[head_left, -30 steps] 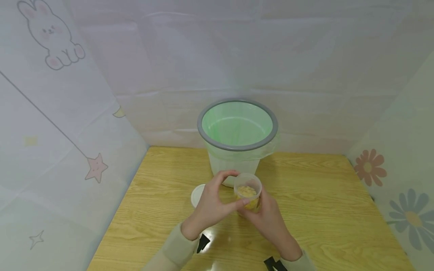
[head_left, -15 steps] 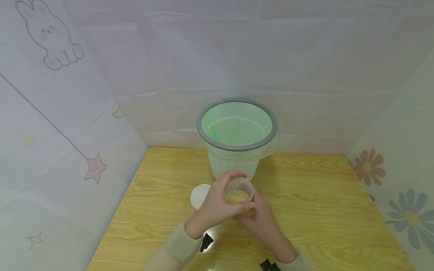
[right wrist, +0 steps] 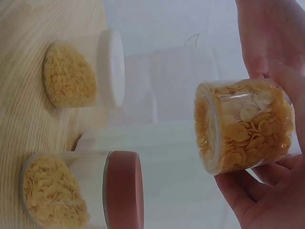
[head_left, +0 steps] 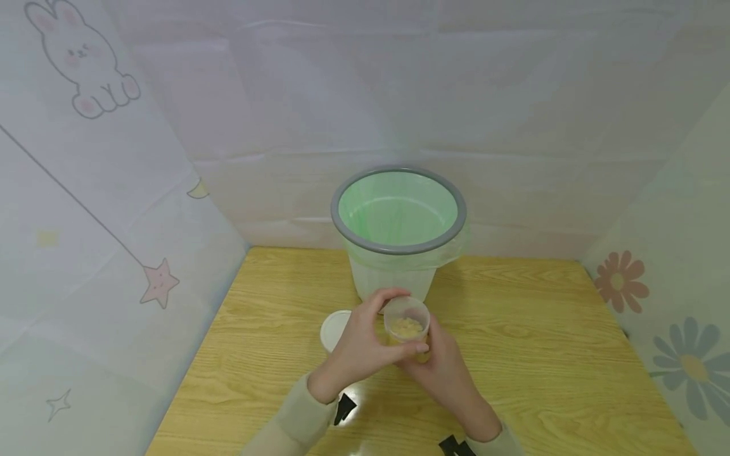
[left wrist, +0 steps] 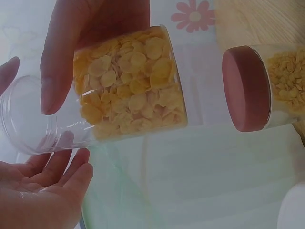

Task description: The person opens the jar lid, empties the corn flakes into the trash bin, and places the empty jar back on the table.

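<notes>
A clear plastic jar (head_left: 407, 316), lidless and part filled with yellow cornflakes, is held above the table between both hands. My left hand (head_left: 360, 339) grips it near the rim, thumb in front and fingers behind. Lower down, my right hand (head_left: 447, 370) holds the jar's body from the right. In the right wrist view, cornflakes show through the wall of the jar (right wrist: 245, 126). Beyond it stand a jar with a red-brown lid (right wrist: 125, 191) and a jar with a white lid (right wrist: 112, 69), both holding flakes. The hands hide the red-brown-lidded jar in the head view.
Behind the hands stands a white bin with a grey rim (head_left: 399, 248) and a green bag lining it. The white-lidded jar (head_left: 335, 329) is left of the hands on the wooden table (head_left: 542, 342). Printed cloth walls (head_left: 513, 107) close off the back and sides.
The jar and both hands shifted left and tipped slightly, then came back a little to the right. Both hands have kept their grip. The bin and white-lidded jar stayed put.
</notes>
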Action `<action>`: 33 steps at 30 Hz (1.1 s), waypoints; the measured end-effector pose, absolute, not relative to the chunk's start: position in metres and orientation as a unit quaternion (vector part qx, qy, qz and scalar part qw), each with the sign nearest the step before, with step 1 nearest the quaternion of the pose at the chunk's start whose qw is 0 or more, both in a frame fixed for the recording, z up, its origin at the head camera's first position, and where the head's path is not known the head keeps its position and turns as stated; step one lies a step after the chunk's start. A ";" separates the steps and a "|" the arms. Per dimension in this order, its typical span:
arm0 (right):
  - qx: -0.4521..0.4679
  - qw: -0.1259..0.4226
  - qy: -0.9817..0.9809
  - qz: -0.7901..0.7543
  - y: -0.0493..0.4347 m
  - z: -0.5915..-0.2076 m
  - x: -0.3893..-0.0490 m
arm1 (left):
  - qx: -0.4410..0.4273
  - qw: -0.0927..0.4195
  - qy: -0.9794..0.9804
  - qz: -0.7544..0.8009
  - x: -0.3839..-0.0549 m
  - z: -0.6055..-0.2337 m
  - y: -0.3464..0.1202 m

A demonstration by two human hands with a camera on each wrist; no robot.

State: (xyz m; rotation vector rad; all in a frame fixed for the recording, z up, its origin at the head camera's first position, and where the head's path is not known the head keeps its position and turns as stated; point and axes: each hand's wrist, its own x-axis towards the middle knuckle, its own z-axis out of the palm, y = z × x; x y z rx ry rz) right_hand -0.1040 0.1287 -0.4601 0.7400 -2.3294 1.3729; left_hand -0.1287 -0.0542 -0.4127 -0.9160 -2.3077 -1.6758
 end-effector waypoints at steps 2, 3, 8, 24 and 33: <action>0.255 0.173 -0.821 0.480 0.130 -0.461 -0.105 | -0.304 0.076 -0.770 -0.555 -0.128 -0.413 -0.055; 0.250 0.175 -0.823 0.480 0.130 -0.461 -0.105 | -0.303 0.078 -0.771 -0.555 -0.128 -0.413 -0.056; 0.238 0.188 -0.828 0.471 0.131 -0.462 -0.106 | -0.306 0.085 -0.768 -0.556 -0.128 -0.414 -0.059; 0.247 0.179 -0.821 0.483 0.129 -0.460 -0.104 | -0.291 0.071 -0.769 -0.565 -0.127 -0.414 -0.060; 0.246 0.151 -0.823 0.490 0.124 -0.459 -0.102 | -0.283 0.042 -0.775 -0.564 -0.129 -0.411 -0.056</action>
